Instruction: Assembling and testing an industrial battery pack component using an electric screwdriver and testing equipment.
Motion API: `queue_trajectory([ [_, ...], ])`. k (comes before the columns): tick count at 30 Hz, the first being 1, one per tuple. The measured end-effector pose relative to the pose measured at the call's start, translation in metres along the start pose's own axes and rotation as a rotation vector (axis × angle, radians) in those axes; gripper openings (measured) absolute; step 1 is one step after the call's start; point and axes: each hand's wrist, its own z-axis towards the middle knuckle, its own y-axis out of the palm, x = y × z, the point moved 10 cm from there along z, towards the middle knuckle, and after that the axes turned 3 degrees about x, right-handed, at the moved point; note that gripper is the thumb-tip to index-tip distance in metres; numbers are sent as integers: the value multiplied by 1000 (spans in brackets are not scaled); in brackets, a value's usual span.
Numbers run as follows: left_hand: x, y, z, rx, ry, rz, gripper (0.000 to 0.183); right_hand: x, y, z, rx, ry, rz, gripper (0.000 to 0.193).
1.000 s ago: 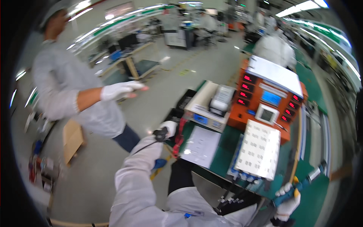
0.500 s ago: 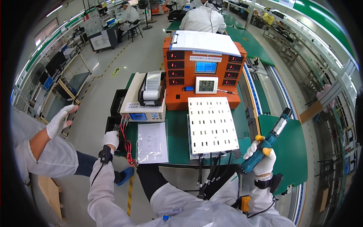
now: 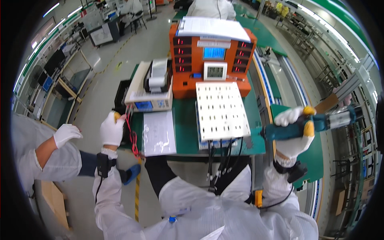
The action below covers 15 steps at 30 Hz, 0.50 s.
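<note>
My right hand [image 3: 297, 146], in a white glove with yellow fingertips, grips a teal cordless screwdriver [image 3: 281, 132] to the right of the bench; its long nose points right. My left hand [image 3: 112, 130], gloved alike, is at the bench's left edge beside the dark parts bins [image 3: 121, 98] and red test leads [image 3: 132, 138]. Its fingers are drawn together, and whatever they hold is hidden. Between my hands, a white slotted board [image 3: 222, 112] sits on the bench with black cables [image 3: 211, 160] hanging from its near side. A sleeved document [image 3: 159, 134] lies left of it.
Behind the board stands an orange tester [image 3: 188, 87] with a clipboard [image 3: 216, 28] on top and a small clock [image 3: 215, 71] in front. A benchtop meter [image 3: 160, 105] bears a paper-roll printer [image 3: 157, 82]. At far left is another person's gloved hand [image 3: 68, 134].
The screwdriver has swung from slanting up to nearly level, pointing right, as my right hand rose. My left hand has lifted from the bin. The other person's hand has lowered; the view has tilted down.
</note>
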Motion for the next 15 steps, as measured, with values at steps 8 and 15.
queue_trajectory([
  [8, 253, 42, -103, -214, 596, -449, 19, 28, 73, -3, -293, 55, 370, 54],
  [15, 320, 56, -134, -173, 836, -423, 28, 12, 53, -14, -385, 98, 32, 55],
])
